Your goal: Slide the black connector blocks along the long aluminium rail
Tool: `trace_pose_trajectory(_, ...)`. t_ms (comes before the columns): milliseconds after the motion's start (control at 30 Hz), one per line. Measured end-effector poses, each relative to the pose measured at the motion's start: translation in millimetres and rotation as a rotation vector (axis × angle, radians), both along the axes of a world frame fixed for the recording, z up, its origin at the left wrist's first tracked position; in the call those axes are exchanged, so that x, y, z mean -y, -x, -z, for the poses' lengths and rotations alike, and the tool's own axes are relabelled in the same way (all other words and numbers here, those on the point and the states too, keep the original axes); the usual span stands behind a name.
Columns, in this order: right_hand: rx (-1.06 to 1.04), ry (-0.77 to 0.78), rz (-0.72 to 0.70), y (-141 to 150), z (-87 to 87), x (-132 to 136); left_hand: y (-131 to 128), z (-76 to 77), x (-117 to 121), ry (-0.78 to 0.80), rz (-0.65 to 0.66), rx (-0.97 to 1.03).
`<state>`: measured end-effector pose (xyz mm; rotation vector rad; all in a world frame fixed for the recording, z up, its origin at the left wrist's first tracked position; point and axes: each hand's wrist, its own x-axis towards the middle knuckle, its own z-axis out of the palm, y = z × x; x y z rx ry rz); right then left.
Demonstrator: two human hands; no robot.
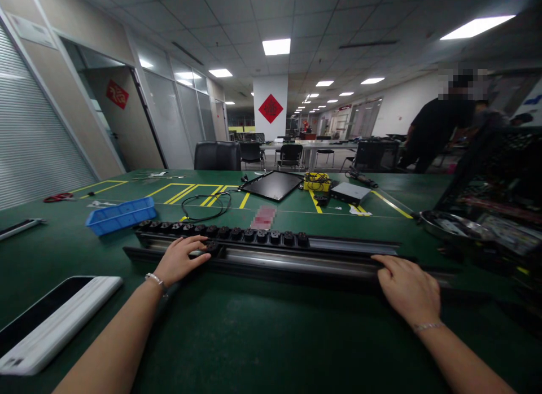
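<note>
A long black metal channel (296, 262) with a shiny inner face lies across the green table in front of me. Near its left end, the thumb and fingers of my left hand (182, 259) close around a small black socket module (213, 247) at the channel. My right hand (410, 289) grips the channel toward its right end, with the index finger along the top and the other fingers partly hidden. Just behind runs a second channel (355, 245), carrying a row of similar black socket modules (261, 236) over its left and middle part.
A blue bin (122, 215) and a black cable (207, 208) lie behind the channels. Farther back are a dark flat panel (273, 185), a yellow basket (317, 182) and a grey box (349, 193). A white-edged device (63, 320) lies left; a person (440, 123) stands beyond the table.
</note>
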<state>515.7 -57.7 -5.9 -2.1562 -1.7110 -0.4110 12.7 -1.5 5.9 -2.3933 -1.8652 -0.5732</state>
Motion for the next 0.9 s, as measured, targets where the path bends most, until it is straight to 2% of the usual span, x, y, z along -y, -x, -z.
trace_pose_trajectory(233, -0.028, 0.011, -0.003, 0.9, -1.0, 0.8, -3.8, 0.1, 0.2, 0.039, 0.064, 0.031)
trace_pose_trajectory(900, -0.007, -0.005, 0.011, 3.5, -1.0, 1.1, -2.2, 0.0, -0.4, 0.039, 0.079, 0.076)
